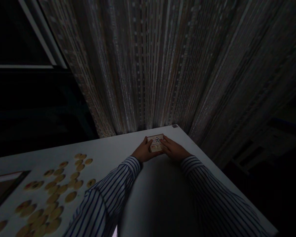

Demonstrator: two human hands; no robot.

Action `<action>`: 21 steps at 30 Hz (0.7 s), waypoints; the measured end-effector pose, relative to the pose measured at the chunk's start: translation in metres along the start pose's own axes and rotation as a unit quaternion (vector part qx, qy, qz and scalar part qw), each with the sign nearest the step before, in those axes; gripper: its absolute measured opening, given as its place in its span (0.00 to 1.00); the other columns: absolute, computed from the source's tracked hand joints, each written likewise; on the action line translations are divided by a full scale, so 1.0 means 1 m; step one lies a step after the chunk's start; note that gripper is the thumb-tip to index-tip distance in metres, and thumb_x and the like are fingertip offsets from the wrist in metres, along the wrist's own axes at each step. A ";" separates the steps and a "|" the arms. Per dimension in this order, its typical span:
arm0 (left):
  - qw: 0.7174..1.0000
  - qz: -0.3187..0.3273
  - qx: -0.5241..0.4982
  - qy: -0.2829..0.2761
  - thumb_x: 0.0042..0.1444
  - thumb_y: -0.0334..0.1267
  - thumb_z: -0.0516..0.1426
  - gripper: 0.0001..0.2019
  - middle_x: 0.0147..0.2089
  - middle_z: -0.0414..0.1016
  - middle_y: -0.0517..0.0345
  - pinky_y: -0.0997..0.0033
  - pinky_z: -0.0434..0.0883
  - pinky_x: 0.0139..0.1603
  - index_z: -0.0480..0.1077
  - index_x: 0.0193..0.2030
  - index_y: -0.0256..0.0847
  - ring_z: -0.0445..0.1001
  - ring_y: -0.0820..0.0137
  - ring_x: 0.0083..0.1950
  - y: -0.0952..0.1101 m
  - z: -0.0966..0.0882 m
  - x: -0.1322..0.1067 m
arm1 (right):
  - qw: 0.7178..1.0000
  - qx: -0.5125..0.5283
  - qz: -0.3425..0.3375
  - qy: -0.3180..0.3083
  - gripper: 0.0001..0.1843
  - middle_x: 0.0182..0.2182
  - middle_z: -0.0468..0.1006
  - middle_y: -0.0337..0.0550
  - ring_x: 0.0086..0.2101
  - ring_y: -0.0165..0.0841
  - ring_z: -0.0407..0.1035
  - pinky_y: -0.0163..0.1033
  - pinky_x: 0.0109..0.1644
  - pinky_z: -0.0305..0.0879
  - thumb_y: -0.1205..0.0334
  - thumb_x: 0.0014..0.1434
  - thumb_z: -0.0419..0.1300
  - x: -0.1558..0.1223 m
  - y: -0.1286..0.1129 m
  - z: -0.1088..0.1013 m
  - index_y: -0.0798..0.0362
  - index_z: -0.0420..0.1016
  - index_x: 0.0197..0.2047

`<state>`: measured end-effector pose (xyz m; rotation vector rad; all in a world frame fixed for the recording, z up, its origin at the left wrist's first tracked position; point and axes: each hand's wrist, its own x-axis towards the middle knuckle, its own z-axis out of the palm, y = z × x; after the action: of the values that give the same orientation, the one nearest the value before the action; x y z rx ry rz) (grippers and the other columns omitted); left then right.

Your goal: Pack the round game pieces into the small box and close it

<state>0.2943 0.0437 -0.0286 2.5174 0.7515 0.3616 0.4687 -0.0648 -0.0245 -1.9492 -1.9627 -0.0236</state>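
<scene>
Between both hands is a small flat box (pixel 156 144), pale on top with dark printed marks and a reddish edge. My left hand (pixel 143 150) grips its left side, the thumb lying over the top. At the right side, my right hand (pixel 174 149) closes on the same box, its fingers reaching over the printed face. The box is near the far right part of the white table (pixel 108 148). Its underside is hidden, and the scene is too dark to read the print.
Many round wooden discs (pixel 61 188) lie scattered over the table's left side, some with darker markings. A dark-framed board (pixel 5 187) is at the left edge. Behind the table hangs a striped string curtain (pixel 148 65). The table's corner (pixel 175 126) lies just beyond my hands.
</scene>
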 end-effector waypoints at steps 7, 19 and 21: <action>0.999 0.022 0.030 0.025 0.46 0.62 0.50 0.41 0.63 0.51 0.43 0.65 0.51 0.63 0.54 0.60 0.33 0.44 0.57 0.66 0.006 -0.001 -0.006 | 0.998 -0.031 -0.052 -0.001 0.27 0.60 0.53 0.52 0.57 0.39 0.53 0.48 0.58 0.54 0.55 0.59 0.49 -0.022 0.005 0.003 0.52 0.56 0.60; 0.990 0.063 0.126 0.008 0.54 0.38 0.49 0.18 0.56 0.62 0.48 0.66 0.63 0.54 0.62 0.52 0.41 0.62 0.62 0.58 0.027 -0.009 -0.031 | 0.999 -0.038 -0.030 -0.012 0.27 0.61 0.53 0.48 0.56 0.37 0.55 0.45 0.56 0.58 0.57 0.58 0.50 -0.022 0.002 -0.001 0.49 0.54 0.61; 0.990 0.070 0.124 0.003 0.54 0.38 0.50 0.18 0.56 0.62 0.46 0.65 0.63 0.54 0.62 0.52 0.41 0.62 0.61 0.57 0.026 -0.011 -0.030 | 0.999 -0.040 -0.024 -0.014 0.26 0.61 0.53 0.45 0.55 0.36 0.57 0.43 0.55 0.59 0.57 0.59 0.49 -0.024 0.002 -0.003 0.47 0.54 0.61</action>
<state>0.2775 0.0118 -0.0092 2.8131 0.6594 0.3416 0.4704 -0.0890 -0.0283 -1.9612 -2.0558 -0.0905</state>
